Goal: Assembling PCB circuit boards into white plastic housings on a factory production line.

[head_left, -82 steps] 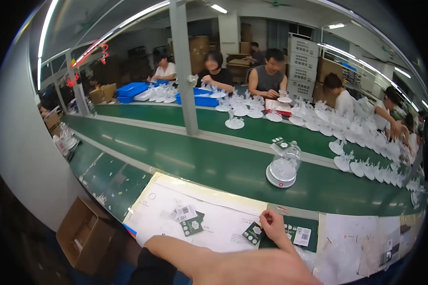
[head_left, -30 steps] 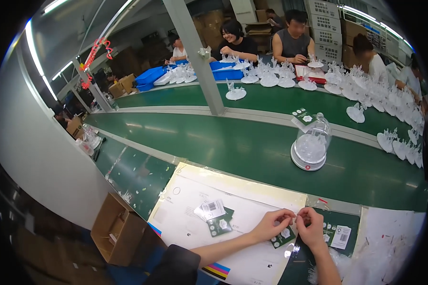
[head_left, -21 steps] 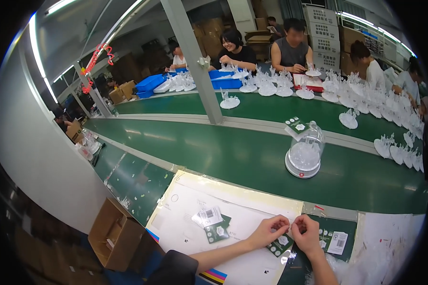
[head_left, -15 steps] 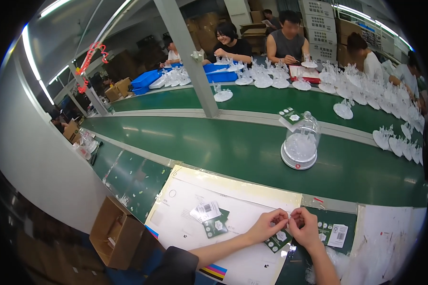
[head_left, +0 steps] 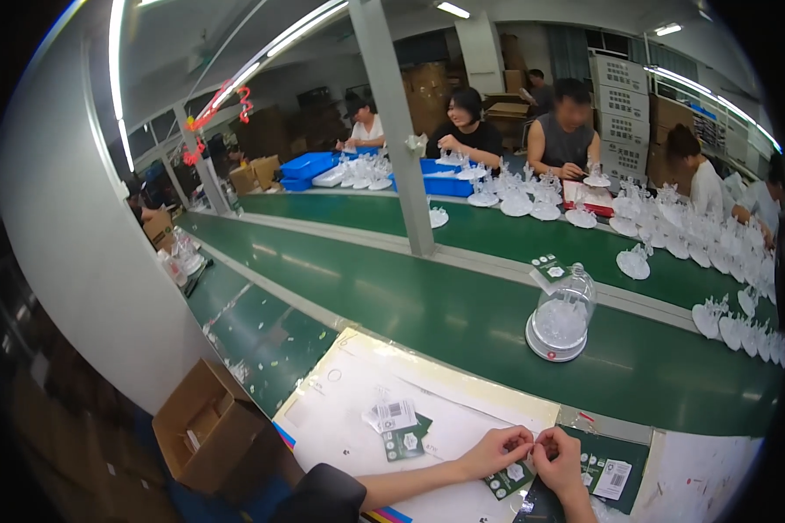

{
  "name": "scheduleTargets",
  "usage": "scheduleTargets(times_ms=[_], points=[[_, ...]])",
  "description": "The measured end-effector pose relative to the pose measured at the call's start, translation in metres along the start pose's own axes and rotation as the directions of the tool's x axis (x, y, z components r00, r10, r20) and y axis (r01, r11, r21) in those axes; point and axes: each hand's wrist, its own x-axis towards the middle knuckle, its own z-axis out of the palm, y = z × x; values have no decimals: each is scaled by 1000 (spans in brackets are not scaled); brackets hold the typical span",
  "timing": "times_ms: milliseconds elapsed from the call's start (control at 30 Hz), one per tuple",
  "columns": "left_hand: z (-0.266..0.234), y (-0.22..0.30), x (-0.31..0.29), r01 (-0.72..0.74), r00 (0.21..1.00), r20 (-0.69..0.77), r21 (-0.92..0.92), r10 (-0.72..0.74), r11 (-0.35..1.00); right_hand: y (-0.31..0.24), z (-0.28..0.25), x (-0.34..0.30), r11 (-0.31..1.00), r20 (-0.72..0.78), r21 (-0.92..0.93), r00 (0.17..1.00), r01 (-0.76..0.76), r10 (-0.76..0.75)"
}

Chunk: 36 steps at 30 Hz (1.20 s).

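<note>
My left hand and my right hand meet above the right edge of a white printed sheet. Both are closed in a pinch, fingertips almost touching; what lies between them is too small to make out. Just beneath the fingers is a green card tag, partly covered by my left hand. To the left, another green tag lies on the sheet with a white barcode label overlapping it. More green tags and a barcode label rest right of my right hand.
A clear dome on a white base, with a green tag at its top, stands on the green conveyor. An open cardboard box is at left. A grey post rises beyond. Across sit several people, clear figurines and blue bins.
The view has tipped up and turned slightly left, so the scene sits lower and further right in the picture. My hands stay pinched together over the same tag.
</note>
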Motion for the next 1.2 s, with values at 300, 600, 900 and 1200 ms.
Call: scheduleTargets(times_ms=[300, 600, 900, 1200], points=[[-3, 3, 7, 4, 1000, 21, 23, -4, 1000, 0, -3, 7, 1000, 7, 25, 1000, -14, 14], [3, 5, 5, 33, 999, -15, 49, -33, 998, 3, -10, 4, 1000, 72, 0, 997, -10, 10], [9, -1, 8, 43, 997, 63, 19, -44, 999, 3, -18, -3, 999, 86, -40, 996, -8, 12], [3, 0, 5, 70, 994, -90, 195, -53, 978, 14, -11, 3, 980, 83, -152, 989, 130, -119]])
